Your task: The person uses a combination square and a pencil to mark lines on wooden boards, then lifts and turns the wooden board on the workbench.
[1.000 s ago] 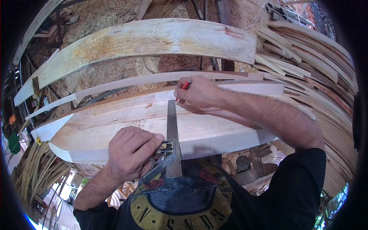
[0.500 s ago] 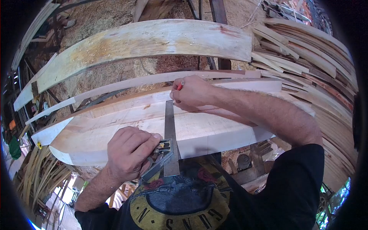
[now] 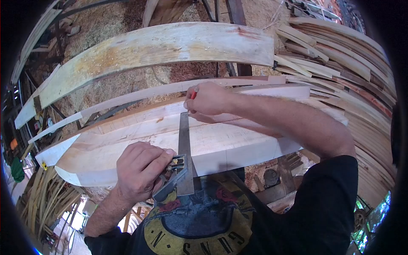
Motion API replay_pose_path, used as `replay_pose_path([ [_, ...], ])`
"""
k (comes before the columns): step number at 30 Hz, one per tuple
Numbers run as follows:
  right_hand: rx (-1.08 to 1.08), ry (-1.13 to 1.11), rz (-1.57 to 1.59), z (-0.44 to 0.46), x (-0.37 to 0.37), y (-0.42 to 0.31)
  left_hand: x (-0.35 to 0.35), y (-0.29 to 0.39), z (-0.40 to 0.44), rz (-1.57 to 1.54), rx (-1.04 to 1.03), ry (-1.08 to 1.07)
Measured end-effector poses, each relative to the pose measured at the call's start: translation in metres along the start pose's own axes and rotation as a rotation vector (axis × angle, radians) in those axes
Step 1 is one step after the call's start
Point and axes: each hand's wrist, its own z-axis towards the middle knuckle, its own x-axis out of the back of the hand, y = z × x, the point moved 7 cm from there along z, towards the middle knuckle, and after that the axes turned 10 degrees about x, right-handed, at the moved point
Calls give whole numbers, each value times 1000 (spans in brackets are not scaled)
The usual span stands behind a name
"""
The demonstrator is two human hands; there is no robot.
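Note:
My left hand (image 3: 142,172) is closed on the head of a combination square (image 3: 184,146), near my shirt. The square's metal blade lies across a thick, pale timber piece (image 3: 238,151) with curved edges, and its lower end sticks out past the near edge. Beyond the blade's far end, my right hand (image 3: 211,98) pinches a red pencil (image 3: 194,94) low over the wood. The pencil's tip is hidden by my fingers. Faint lines cross the timber's near face.
A wide curved plank (image 3: 170,44) and a thin curved strip (image 3: 127,94) lie beyond the timber. Stacked boards (image 3: 369,148) fill the right side. Cut strips (image 3: 44,193) are piled at lower left. Shavings (image 3: 106,25) cover the floor.
The whole view has shifted slightly, so most things appear a little further left. Both hands keep their holds, and the square stays across the timber.

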Motion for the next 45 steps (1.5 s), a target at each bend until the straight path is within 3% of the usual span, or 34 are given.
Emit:
replay_pose_path([
  [10,100,-60,-195,4,1,-8,0,1,0,39,-21,3],
  [13,0,-7,140,-9,33,-6,0,2,1,8,-24,23],
  [15,25,279,88,-36,81,-18,0,2,1,25,-30,32],
  [17,58,387,185,-81,115,-33,2,3,0,36,-29,32],
  [19,252,531,344,-111,131,-20,1,4,1,29,-27,37],
  [25,158,862,333,-220,125,32,1,13,-1,95,-32,70],
  [31,185,1069,363,-259,98,65,-10,38,12,126,-80,115],
  [45,294,1086,309,-255,103,52,-34,43,26,72,-49,39],
])
